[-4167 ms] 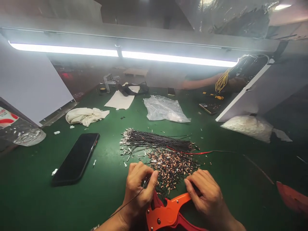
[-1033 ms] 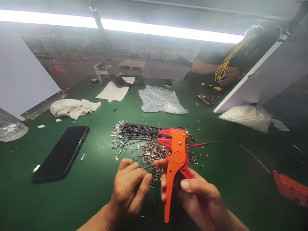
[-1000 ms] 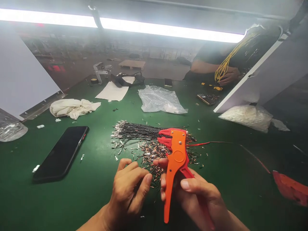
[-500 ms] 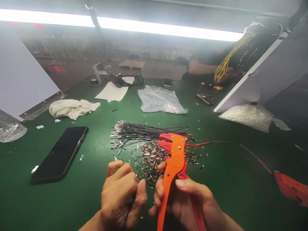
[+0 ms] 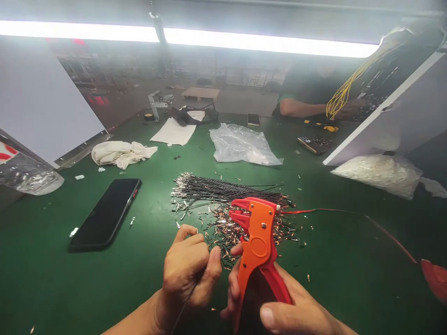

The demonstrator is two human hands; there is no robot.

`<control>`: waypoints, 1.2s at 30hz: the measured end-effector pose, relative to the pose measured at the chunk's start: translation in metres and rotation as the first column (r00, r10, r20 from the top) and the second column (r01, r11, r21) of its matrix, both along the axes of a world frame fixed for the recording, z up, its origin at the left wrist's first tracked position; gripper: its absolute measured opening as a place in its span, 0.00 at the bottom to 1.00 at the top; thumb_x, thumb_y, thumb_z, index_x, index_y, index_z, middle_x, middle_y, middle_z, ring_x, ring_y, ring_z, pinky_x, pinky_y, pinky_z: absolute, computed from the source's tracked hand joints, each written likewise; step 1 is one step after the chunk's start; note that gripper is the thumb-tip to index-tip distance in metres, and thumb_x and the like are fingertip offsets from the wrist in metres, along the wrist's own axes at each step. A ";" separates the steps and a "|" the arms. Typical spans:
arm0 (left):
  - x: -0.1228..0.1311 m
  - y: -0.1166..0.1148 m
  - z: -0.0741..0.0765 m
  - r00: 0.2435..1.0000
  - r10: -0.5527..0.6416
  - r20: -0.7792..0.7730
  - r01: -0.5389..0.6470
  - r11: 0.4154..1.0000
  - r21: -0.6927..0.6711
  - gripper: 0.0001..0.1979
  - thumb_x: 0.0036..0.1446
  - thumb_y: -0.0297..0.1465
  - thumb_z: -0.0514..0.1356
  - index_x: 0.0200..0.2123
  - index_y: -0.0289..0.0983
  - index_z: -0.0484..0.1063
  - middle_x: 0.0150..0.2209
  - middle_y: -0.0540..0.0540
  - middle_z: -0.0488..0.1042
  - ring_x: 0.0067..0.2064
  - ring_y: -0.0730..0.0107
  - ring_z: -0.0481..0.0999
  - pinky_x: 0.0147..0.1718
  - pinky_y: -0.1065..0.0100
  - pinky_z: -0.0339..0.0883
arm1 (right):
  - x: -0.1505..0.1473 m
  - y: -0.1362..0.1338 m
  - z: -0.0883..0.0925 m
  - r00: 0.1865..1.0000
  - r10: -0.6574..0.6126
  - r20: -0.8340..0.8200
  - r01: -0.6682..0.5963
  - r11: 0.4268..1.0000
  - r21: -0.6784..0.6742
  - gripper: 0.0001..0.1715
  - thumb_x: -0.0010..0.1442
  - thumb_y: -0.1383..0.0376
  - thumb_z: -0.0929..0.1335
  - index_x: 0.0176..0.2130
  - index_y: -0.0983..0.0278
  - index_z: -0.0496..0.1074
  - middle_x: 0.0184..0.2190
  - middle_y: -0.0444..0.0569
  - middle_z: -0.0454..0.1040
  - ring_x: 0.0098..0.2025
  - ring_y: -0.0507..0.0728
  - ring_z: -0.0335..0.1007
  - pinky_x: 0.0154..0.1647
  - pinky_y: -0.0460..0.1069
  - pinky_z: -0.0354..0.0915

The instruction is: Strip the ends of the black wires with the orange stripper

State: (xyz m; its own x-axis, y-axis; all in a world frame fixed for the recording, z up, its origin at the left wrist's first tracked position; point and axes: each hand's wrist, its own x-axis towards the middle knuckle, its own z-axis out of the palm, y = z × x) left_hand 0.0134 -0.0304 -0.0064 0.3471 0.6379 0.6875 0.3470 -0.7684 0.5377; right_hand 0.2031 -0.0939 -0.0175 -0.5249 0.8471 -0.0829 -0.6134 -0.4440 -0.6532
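In my right hand (image 5: pixel 296 309) is a pair of orange and red wire strippers (image 5: pixel 259 244), upright, jaws pointing left and parted. My fingers wrap the orange handle, while the thumb lies low beside the red one. My left hand (image 5: pixel 188 265) is closed on a thin dark wire (image 5: pixel 186 304), which trails down from the palm; its upper end is hidden by the fingers. Just beyond both hands lies a heap of short wire scraps (image 5: pixel 221 228) with copper bits. Behind it a bundle of black wires (image 5: pixel 220 187) has metal terminals at its left end.
A smartphone (image 5: pixel 106 214) lies at left, near a white cloth (image 5: pixel 122 153). Farther back are a clear plastic bag (image 5: pixel 246 144) and paper (image 5: pixel 172 131). A red strap (image 5: pixel 321 210) runs rightward. A filled bag (image 5: pixel 380 174) sits at right; a co-worker's arm (image 5: pixel 302 108) shows behind.
The view has swung slightly left, so the table's things sit farther right. My right thumb has slid down from the strippers' red handle. The left hand keeps its grip on the wire.
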 end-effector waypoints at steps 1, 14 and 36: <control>0.000 -0.001 0.001 1.000 -0.009 0.013 0.009 1.000 -0.017 0.19 0.58 0.14 0.53 0.23 0.39 0.51 0.22 0.57 0.47 0.23 0.76 0.51 0.34 0.64 0.58 | 0.002 0.000 0.001 0.998 0.011 0.057 -0.011 1.000 0.000 0.34 0.53 0.65 0.77 0.57 0.57 0.68 0.43 0.47 0.75 0.45 0.58 0.73 0.50 0.56 0.65; -0.004 -0.006 0.007 0.989 -0.042 0.141 0.062 0.989 -0.137 0.18 0.69 0.21 0.48 0.25 0.39 0.53 0.20 0.56 0.55 0.23 0.75 0.55 0.33 0.61 0.56 | -0.008 -0.002 0.004 0.999 -0.033 0.009 0.034 0.994 -0.100 0.24 0.57 0.60 0.75 0.51 0.66 0.75 0.37 0.51 0.78 0.37 0.56 0.76 0.41 0.53 0.70; 0.007 -0.024 0.026 0.966 0.023 0.258 0.050 0.961 -0.272 0.19 0.64 0.15 0.46 0.23 0.38 0.51 0.20 0.55 0.51 0.22 0.75 0.52 0.28 0.64 0.53 | -0.010 -0.001 -0.017 0.990 -0.018 0.143 -0.002 0.990 0.141 0.17 0.63 0.58 0.71 0.51 0.60 0.73 0.40 0.51 0.73 0.39 0.56 0.69 0.41 0.52 0.62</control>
State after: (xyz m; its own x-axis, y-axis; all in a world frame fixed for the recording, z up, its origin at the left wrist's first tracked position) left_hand 0.0200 -0.0545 0.0193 0.1922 0.8102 0.5538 0.1604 -0.5826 0.7968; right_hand 0.1929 -0.0944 -0.0346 -0.5091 0.8599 -0.0368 -0.5119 -0.3369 -0.7902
